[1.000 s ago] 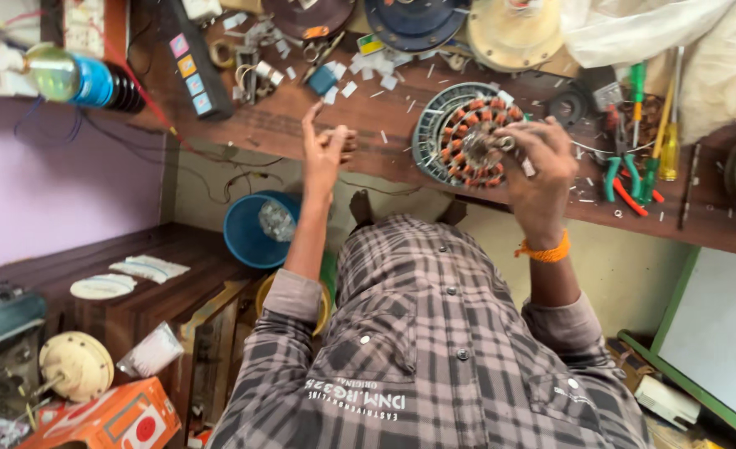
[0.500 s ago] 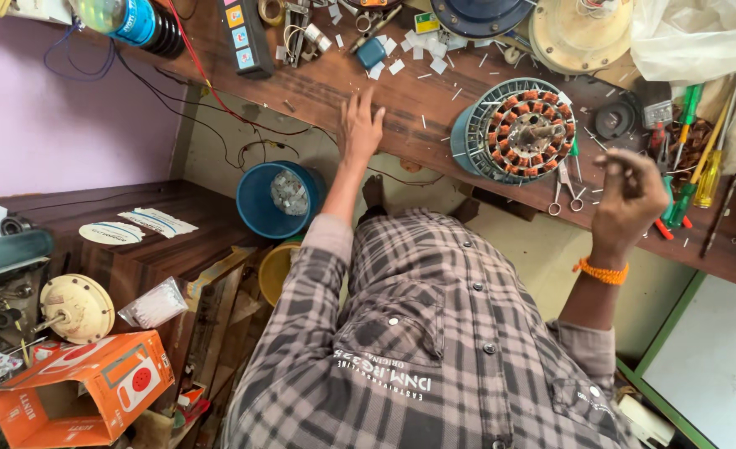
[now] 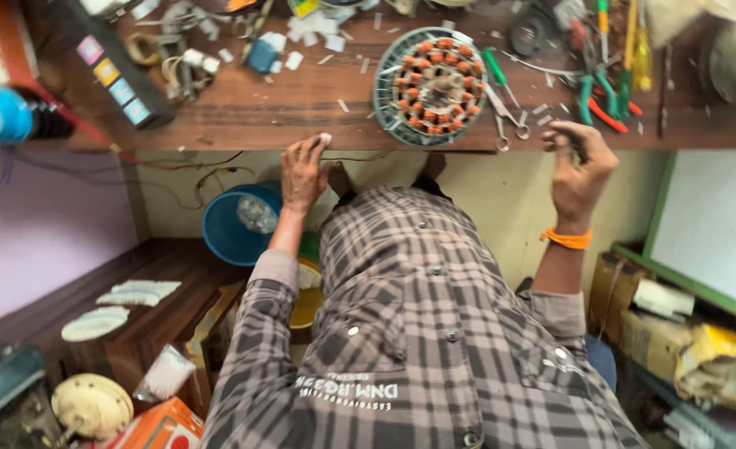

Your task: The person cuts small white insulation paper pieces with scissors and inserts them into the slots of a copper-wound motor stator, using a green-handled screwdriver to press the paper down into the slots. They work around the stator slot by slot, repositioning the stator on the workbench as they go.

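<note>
A round fan-motor stator (image 3: 431,83) with copper coils lies on the wooden workbench (image 3: 301,112). My left hand (image 3: 301,173) is at the bench's front edge, left of the stator, with its fingertips pinched on a small white scrap (image 3: 326,138). My right hand (image 3: 580,166), with an orange band at the wrist, hangs at the bench edge to the right of the stator. Its fingers are curled around a small dark object that I cannot make out. Scissors (image 3: 508,112) lie between the stator and that hand.
Green-handled pliers (image 3: 590,93), screwdrivers and white paper scraps litter the bench. A black power strip (image 3: 117,76) lies at its left. Below stand a blue bucket (image 3: 237,223), an orange box (image 3: 162,428) and cardboard boxes (image 3: 676,333).
My left hand has drawn back from the bench top to its front edge and pinched a white scrap. My right hand has moved from the stator out to the right.
</note>
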Demonstrator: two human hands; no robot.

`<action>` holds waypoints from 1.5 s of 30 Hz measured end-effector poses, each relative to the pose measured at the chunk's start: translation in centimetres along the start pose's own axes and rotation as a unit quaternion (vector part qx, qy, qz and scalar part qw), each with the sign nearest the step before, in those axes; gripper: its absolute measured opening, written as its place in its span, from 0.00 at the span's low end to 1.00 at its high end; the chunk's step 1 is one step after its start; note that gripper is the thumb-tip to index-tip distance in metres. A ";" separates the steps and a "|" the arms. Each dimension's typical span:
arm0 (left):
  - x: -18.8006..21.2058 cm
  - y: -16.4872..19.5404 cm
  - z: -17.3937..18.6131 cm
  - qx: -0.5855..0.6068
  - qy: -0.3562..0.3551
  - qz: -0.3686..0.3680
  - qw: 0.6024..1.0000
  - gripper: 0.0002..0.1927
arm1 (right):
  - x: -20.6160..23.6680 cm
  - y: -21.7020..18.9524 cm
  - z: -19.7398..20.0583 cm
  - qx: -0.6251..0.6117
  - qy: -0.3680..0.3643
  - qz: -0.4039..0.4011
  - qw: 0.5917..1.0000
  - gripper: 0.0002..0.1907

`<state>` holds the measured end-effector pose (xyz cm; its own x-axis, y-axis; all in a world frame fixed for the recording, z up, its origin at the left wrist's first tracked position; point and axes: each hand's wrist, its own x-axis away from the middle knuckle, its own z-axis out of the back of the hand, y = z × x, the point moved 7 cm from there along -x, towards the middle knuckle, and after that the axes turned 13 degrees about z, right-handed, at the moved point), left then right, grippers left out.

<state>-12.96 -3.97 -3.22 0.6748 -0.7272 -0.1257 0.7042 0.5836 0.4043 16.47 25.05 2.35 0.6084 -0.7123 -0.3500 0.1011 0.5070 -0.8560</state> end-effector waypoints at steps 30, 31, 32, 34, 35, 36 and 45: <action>2.6 7.7 -1.1 0.509 -0.288 0.228 0.779 0.05 | 3.9 -11.8 -14.0 -0.029 -0.140 0.055 0.988 0.06; 2.5 7.7 -1.3 0.513 -0.302 0.231 0.769 0.05 | 4.0 -12.1 -14.0 -0.014 -0.147 0.079 0.986 0.06; 2.6 7.7 -1.4 0.517 -0.316 0.237 0.759 0.06 | 4.2 -12.4 -14.1 0.000 -0.155 0.101 0.983 0.06; 2.7 7.7 -1.5 0.531 -0.339 0.235 0.741 0.06 | 4.4 -12.7 -14.1 0.011 -0.153 0.128 0.980 0.08; 2.6 7.7 -1.5 0.542 -0.346 0.227 0.732 0.06 | 4.5 -12.9 -14.1 0.017 -0.153 0.141 0.978 0.09; 2.7 7.8 -1.4 0.552 -0.354 0.220 0.722 0.06 | 4.5 -13.1 -14.0 0.020 -0.149 0.152 0.977 0.10; 1.2 8.6 1.7 0.502 -0.290 0.133 0.804 0.03 | 5.0 -10.5 -14.0 -0.126 -0.111 -0.076 0.983 0.08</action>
<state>-6.48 -0.45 1.63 0.3517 -0.8406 0.4119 -0.1770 0.3723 0.9111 7.44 9.34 4.26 0.7607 -0.6330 -0.1439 0.0222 0.2469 -0.9688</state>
